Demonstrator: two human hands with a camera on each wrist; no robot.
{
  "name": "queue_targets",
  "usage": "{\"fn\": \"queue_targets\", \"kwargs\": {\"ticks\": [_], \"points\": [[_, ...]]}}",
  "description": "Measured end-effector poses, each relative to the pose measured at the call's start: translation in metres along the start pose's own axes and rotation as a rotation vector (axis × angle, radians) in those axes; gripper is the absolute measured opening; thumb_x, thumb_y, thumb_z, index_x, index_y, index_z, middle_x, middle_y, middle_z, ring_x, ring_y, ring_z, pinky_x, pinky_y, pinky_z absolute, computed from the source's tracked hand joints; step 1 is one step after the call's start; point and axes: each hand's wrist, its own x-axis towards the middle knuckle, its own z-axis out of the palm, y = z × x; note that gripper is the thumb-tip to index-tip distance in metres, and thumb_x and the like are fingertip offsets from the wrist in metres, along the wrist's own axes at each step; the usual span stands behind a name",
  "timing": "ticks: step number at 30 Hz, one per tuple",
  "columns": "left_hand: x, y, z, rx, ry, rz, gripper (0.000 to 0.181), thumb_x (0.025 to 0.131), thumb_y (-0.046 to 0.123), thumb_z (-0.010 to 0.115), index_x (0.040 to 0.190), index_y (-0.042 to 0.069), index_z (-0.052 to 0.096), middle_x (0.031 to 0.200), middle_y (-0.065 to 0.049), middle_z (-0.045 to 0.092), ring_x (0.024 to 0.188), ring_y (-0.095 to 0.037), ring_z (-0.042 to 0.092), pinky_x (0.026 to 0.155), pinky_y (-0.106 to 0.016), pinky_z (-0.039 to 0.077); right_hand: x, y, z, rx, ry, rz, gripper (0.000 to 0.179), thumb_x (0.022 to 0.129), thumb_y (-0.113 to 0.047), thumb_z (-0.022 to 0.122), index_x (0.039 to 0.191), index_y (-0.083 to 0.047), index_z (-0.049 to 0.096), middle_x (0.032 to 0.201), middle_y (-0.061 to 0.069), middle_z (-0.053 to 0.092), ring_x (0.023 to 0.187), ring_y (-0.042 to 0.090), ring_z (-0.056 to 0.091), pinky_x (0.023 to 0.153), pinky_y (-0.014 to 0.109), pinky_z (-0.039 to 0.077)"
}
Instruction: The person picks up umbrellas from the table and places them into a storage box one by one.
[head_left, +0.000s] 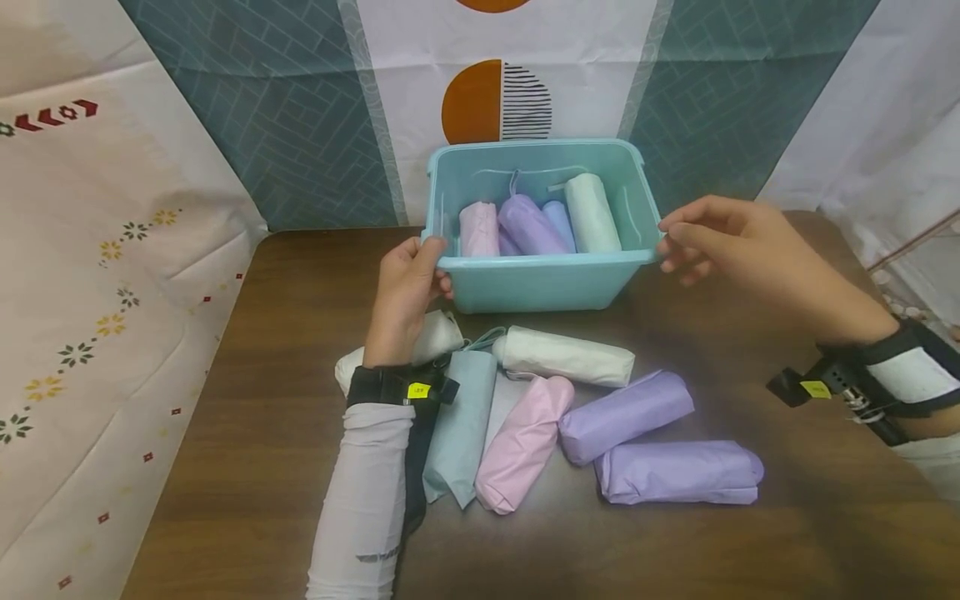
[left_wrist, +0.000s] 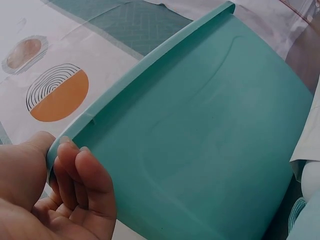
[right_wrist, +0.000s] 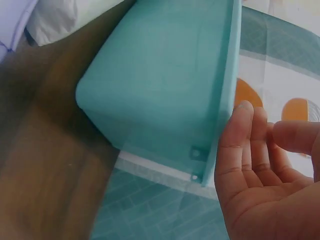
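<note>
A light teal plastic storage bin (head_left: 536, 286) stands at the back of the table. My left hand (head_left: 403, 287) grips its front left corner, the thumb over the rim and the fingers curled below, as the left wrist view also shows. At the opposite corner is my right hand (head_left: 723, 237), fingers loosely bent with the fingertips right at the rim; in the right wrist view the thumb stands apart from it. Inside the bin lie fabric rolls like folded umbrellas: a pink roll (head_left: 478, 229), a purple roll (head_left: 531, 223), a blue roll (head_left: 558, 223) and a whitish roll (head_left: 592, 212).
More rolls lie before the bin: a pale blue roll (head_left: 459, 425), a pink roll (head_left: 525, 446), a white roll (head_left: 566, 357), two purple rolls (head_left: 628, 417), and a white roll (head_left: 438, 335) partly behind my left wrist. A patterned cloth (head_left: 300, 125) hangs behind the wooden table (head_left: 247, 333).
</note>
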Motion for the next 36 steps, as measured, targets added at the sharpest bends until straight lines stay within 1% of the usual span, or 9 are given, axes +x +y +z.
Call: {"fn": "queue_targets", "kwargs": {"ticks": [5,9,16,20,23,27,31,36], "points": [[0.001,-0.001,-0.001,-0.005,-0.002,0.001,0.020,0.091,0.018,0.058,0.083,0.001,0.049,0.065,-0.007,0.044,0.051,-0.016,0.046,0.053,-0.028,0.047,-0.011,0.015,0.001,-0.006,0.029,0.019,0.038,0.096,-0.034,0.059,0.121,-0.006,0.059,0.105,0.014,0.065,0.084,0.020,0.068,0.067,0.034,0.055],[0.001,-0.001,-0.001,-0.005,0.002,0.004,0.020,0.091,0.017,0.058,0.084,0.001,0.049,0.065,-0.007,0.044,0.052,-0.016,0.046,0.053,-0.028,0.047,-0.023,0.027,0.004,-0.025,0.041,0.027,0.037,0.097,-0.036,0.057,0.122,-0.010,0.059,0.106,0.014,0.064,0.086,0.020,0.067,0.067,0.035,0.055],[0.001,-0.002,-0.001,0.003,0.000,0.006,0.019,0.092,0.018,0.057,0.085,0.001,0.049,0.067,-0.008,0.044,0.052,-0.017,0.046,0.053,-0.028,0.047,-0.045,0.051,0.012,-0.011,0.070,0.041,0.035,0.098,-0.035,0.055,0.124,-0.011,0.058,0.107,0.016,0.064,0.086,0.021,0.068,0.068,0.035,0.055],[0.001,-0.003,-0.001,0.007,-0.003,0.010,0.019,0.092,0.017,0.056,0.085,0.001,0.049,0.068,-0.008,0.044,0.053,-0.017,0.046,0.054,-0.028,0.046,-0.060,0.065,0.018,-0.015,0.094,0.074,0.035,0.098,-0.036,0.054,0.124,-0.012,0.057,0.108,0.014,0.065,0.089,0.020,0.068,0.070,0.033,0.054],[0.000,-0.004,0.001,0.003,-0.008,0.019,0.019,0.091,0.017,0.056,0.084,0.002,0.048,0.067,-0.008,0.043,0.053,-0.017,0.046,0.054,-0.029,0.046,-0.073,0.075,0.022,0.031,0.107,0.093,0.036,0.099,-0.034,0.054,0.126,-0.010,0.056,0.110,0.013,0.065,0.092,0.020,0.067,0.073,0.034,0.054],[0.001,-0.004,0.003,-0.007,-0.010,0.024,0.019,0.090,0.016,0.056,0.082,0.002,0.047,0.066,-0.007,0.043,0.052,-0.017,0.046,0.053,-0.029,0.046,-0.089,0.084,0.030,0.131,0.127,0.108,0.037,0.099,-0.028,0.055,0.127,-0.004,0.055,0.112,0.016,0.063,0.096,0.023,0.066,0.075,0.036,0.054],[0.001,-0.002,0.002,-0.013,-0.010,0.025,0.020,0.091,0.017,0.056,0.082,0.002,0.047,0.066,-0.007,0.043,0.052,-0.017,0.046,0.053,-0.029,0.046,-0.103,0.091,0.040,0.172,0.159,0.132,0.036,0.099,-0.027,0.056,0.126,-0.003,0.055,0.112,0.019,0.062,0.096,0.023,0.066,0.075,0.034,0.053],[0.001,-0.003,0.000,-0.013,-0.006,0.019,0.020,0.091,0.017,0.057,0.083,0.001,0.047,0.065,-0.007,0.043,0.052,-0.017,0.046,0.053,-0.028,0.046,-0.118,0.098,0.051,0.111,0.211,0.173,0.037,0.099,-0.032,0.054,0.126,-0.006,0.055,0.113,0.018,0.062,0.096,0.020,0.067,0.075,0.032,0.053]]}}
